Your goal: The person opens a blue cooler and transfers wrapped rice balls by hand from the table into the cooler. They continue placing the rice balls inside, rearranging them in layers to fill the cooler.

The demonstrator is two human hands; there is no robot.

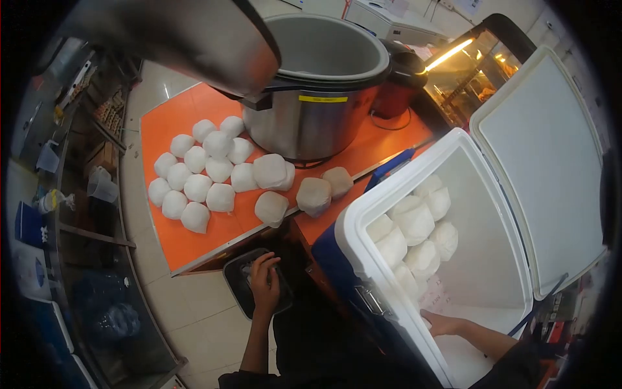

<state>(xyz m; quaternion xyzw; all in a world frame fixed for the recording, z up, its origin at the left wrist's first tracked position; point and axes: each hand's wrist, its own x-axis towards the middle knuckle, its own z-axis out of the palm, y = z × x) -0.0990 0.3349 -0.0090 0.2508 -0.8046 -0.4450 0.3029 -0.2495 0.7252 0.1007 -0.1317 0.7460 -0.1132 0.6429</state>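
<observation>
My left hand hangs over a black bin below the table edge, its fingers loosely bent and apart, with nothing seen in them. My right hand reaches into an open cooler box, near its inner side wall. That hand's fingers are stretched out but partly hidden, and no object shows in them. Several white rounded wrapped bundles are piled at the far end inside the cooler. More white bundles cover the orange tabletop, some of them stacked at its right.
A large steel cooker stands open behind the bundles, its raised lid across the upper left. A lit glass food warmer is at the back right. The cooler's lid leans open. Shelves line the left.
</observation>
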